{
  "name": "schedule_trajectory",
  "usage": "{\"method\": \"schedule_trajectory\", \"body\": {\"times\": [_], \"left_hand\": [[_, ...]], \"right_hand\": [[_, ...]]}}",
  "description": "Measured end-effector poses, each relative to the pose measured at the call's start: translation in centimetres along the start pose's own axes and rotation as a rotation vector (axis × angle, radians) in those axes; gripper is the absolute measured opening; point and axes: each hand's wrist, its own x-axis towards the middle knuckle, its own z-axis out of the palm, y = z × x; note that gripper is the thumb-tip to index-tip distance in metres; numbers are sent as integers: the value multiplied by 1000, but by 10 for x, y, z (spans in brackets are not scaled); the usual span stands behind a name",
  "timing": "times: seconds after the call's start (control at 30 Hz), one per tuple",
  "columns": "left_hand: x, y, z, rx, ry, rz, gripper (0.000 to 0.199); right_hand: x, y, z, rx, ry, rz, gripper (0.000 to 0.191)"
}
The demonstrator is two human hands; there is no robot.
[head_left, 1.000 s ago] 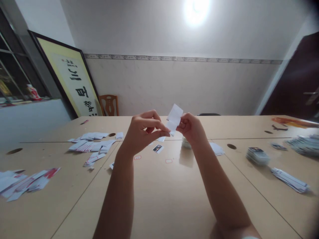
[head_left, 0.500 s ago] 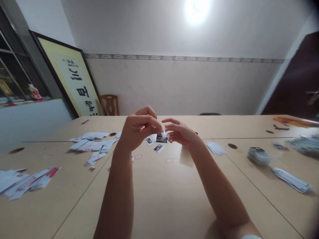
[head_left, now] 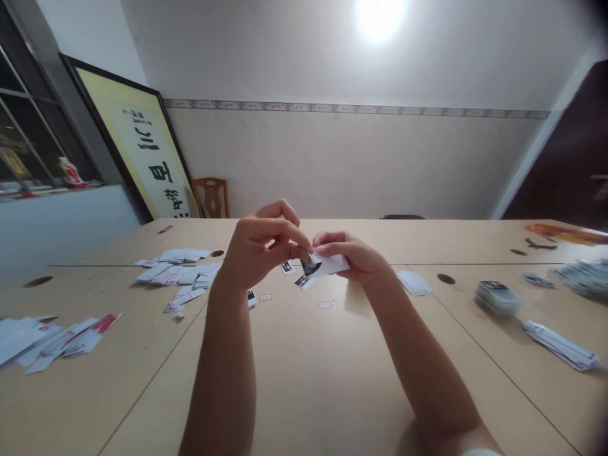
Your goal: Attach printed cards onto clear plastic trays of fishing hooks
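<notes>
Over the middle of the table, my left hand (head_left: 261,250) pinches the left end of a small printed card (head_left: 332,265) between thumb and fingertips. The card shows a white face and a dark printed part near the left fingertips; whether it is folded or in two layers I cannot tell. My right hand (head_left: 363,256) is closed on its right end, thumb on top. Beneath the hands lie small dark-printed cards (head_left: 303,282), one partly behind my left wrist. Two red-outlined labels (head_left: 325,305) lie flat on the tabletop nearer me.
Left on the table (head_left: 304,380) are loose piles of white paper slips (head_left: 178,274) and more slips (head_left: 61,342). To the right are white sheets (head_left: 414,282), a stack of clear-wrapped cards (head_left: 496,297), a bundle of strips (head_left: 560,345) and a heap of packets (head_left: 584,278).
My right hand, open beside the card before, has closed on its right end. The card has turned so that more of its white face shows. My left hand keeps its pinch.
</notes>
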Motion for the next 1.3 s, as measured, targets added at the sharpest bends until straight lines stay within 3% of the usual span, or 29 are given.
{"method": "schedule_trajectory", "body": {"times": [0.17, 0.33, 0.6, 1.3], "left_hand": [[-3, 6, -8, 22, 21, 22, 9], [-4, 12, -12, 35, 1, 41, 10], [-2, 15, -12, 46, 23, 105, 10], [-2, 24, -9, 99, 82, 56, 6]], "right_hand": [[-24, -19, 8, -134, 246, -230, 14], [-38, -27, 12, -170, 330, -305, 11], [-37, -27, 12, -97, 342, -298, 12], [-28, -22, 7, -82, 295, -243, 13]]}}
